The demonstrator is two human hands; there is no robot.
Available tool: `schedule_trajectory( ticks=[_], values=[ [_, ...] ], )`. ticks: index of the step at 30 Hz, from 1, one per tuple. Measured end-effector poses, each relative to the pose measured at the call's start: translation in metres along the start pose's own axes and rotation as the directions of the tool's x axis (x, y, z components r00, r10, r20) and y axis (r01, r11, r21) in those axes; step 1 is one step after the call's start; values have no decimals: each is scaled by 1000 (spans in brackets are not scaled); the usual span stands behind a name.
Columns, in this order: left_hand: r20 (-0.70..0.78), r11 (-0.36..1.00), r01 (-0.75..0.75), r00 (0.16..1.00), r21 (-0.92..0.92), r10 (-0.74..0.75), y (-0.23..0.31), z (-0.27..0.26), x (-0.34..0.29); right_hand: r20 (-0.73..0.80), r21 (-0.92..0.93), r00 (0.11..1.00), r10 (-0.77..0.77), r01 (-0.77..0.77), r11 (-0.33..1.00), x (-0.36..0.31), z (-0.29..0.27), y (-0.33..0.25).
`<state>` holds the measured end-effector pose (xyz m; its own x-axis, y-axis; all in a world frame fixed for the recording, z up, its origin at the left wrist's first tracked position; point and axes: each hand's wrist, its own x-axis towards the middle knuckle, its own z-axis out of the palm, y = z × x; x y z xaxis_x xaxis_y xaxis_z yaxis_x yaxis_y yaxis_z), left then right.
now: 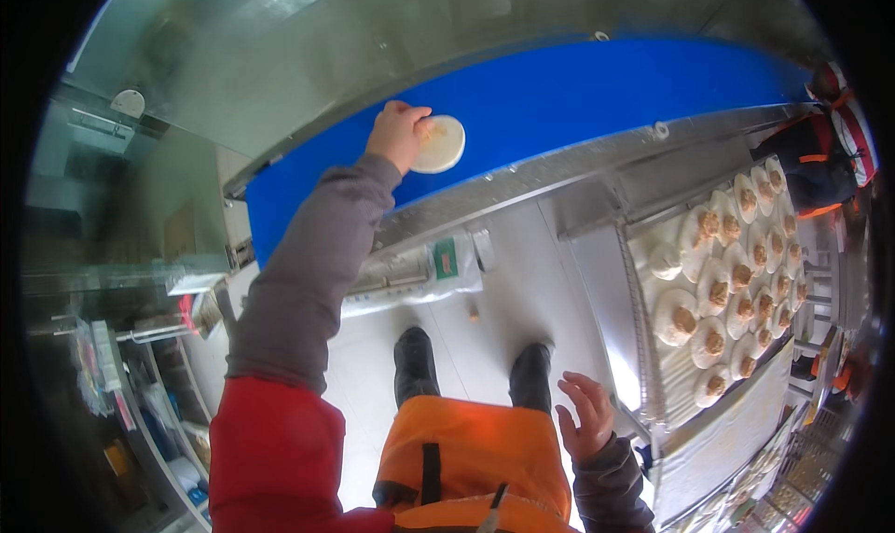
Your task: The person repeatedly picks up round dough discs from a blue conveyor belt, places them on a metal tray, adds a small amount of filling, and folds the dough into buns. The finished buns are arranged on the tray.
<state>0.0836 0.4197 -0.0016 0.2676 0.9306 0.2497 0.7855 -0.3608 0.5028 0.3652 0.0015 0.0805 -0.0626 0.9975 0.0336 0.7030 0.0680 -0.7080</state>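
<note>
Over the blue conveyor belt (pixel 578 90), my left hand (pixel 399 134) is closed at the left edge of a pale, flat dough round (pixel 444 152). A little brownish filling shows on the dough beside my fingertips. My thumb and the underside of the grip are partly hidden. Lower down, my right hand (pixel 585 419) hangs by my right side with fingers apart and nothing in it. It is nearest to a cloth-covered tray (pixel 667 379), where several dough rounds (pixel 673 317) lie in rows, most topped with a brown lump of filling (pixel 718 293).
A metal rail (pixel 559 165) runs along the belt's near edge. Below it sits a clear plastic bag with a green label (pixel 446 258). Shelving (pixel 158 402) stands at the left. Another person (pixel 825 151) is at the far right, past the tray.
</note>
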Motion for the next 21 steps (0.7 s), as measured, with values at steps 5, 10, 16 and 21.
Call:
schedule_trajectory(
  ticks=[5,10,16,21],
  values=[
    [125,979,-166,976,-121,181,-34,-63,-40,9,219,998,60,-61,974,55,90,-50],
    [77,888,-359,915,-287,395,-61,-87,-81,-206,237,977,-60,109,965,215,172,-68],
    [42,955,-173,981,-239,188,-121,-115,-103,182,-374,953,240,-159,914,390,254,-128],
    [269,983,-25,960,-181,74,-164,-143,-121,399,-240,849,347,-269,933,381,264,-198]
  ],
)
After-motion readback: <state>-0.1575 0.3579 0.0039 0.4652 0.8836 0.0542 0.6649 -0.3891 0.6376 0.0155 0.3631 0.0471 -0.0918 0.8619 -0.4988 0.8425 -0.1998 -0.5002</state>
